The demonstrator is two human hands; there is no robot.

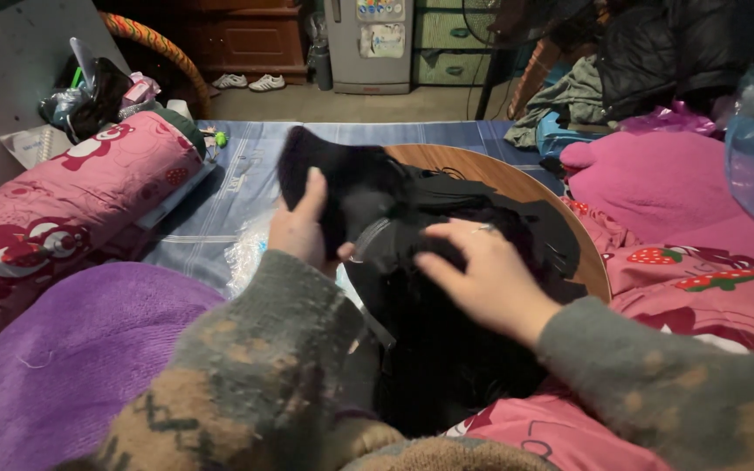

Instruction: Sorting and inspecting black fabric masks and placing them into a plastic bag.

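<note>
While the left hand pinches a raised fold of the soft black fabric piece heaped on the round wooden bench, the right hand presses spread on it, pink strawberry-print bedding crowding the right edge.

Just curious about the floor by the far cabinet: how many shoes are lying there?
2: a pale pair side by side on the floor before the wooden cabinet, left shoe and right shoe. Others may be hidden.
</note>
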